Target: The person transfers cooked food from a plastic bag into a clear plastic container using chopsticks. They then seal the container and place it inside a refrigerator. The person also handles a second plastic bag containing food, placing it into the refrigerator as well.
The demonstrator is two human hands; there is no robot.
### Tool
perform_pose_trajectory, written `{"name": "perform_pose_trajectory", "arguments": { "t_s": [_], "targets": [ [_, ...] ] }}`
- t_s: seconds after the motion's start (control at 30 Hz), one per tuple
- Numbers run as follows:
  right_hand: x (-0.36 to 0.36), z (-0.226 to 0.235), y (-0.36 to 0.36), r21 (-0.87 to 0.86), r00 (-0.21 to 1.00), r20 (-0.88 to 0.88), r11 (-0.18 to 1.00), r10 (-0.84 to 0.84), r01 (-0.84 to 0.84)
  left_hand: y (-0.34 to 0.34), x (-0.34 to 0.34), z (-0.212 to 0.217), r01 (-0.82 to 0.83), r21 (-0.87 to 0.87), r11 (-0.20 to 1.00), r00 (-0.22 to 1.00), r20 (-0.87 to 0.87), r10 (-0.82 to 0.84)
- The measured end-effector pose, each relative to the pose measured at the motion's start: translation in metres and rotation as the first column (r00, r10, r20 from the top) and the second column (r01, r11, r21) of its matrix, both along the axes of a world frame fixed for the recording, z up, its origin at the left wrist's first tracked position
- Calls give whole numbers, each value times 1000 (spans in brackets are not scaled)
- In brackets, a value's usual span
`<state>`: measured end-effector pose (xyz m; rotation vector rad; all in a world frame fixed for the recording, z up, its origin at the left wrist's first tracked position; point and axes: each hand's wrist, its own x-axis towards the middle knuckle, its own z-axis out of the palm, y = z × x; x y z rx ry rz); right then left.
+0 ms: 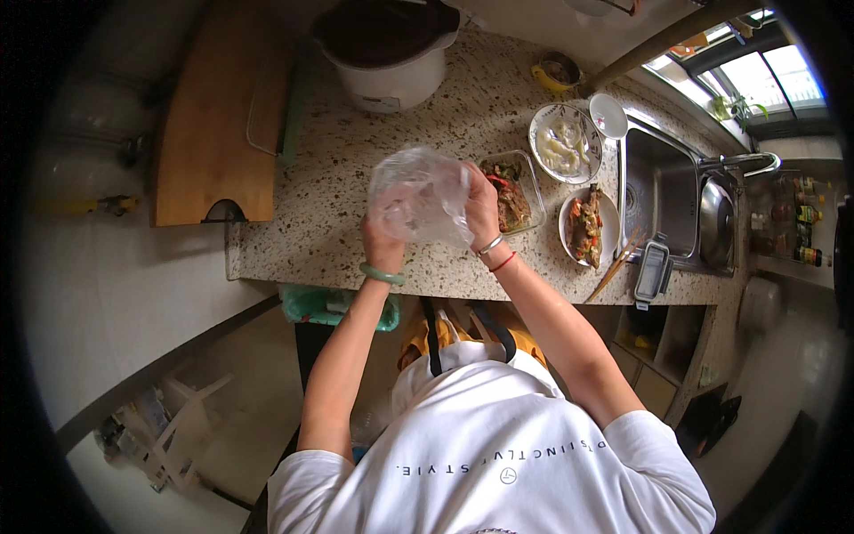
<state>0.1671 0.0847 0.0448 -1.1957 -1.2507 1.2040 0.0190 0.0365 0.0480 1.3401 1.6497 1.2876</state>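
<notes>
A clear plastic bag is held up above the speckled stone table by both hands. The left hand is closed on the bag's lower left edge, its fingers mostly hidden behind the crumpled film. The right hand is closed on the bag's right side, with its fingertips lost in the plastic. Whether anything lies inside the bag cannot be made out.

Just beside the right hand, a rectangular glass container of food is partly covered by that hand. Further right are seen a plate of cooked food, a bowl of dumplings, chopsticks and a sink. A rice cooker is cut off by the top edge, and a wooden cutting board leans at the left.
</notes>
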Motion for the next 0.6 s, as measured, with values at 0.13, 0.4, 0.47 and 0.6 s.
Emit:
{"name": "perform_pose_trajectory", "arguments": {
  "t_s": [0.13, 0.4, 0.47, 0.6],
  "targets": [
    [-9, 14, 4, -51, 993, -113, 998, 21, -27, -12, 1, 3, 51, -128, 990, 983, 181, -27],
    [18, 46, 0, -219, 991, -131, 973, 39, -67, -39, -10, 27, 105, -147, 984, 898, 438, -31],
    [35, 54, 3, -294, 924, -376, 954, -62, -55, -38, -17, 41, 29, -127, 992, 870, 492, 37],
    [36, 104, 5, -115, 976, -210, 990, 59, -84, -23, -17, 92, -67, -87, 994, 885, 455, 99]
  ]
}}
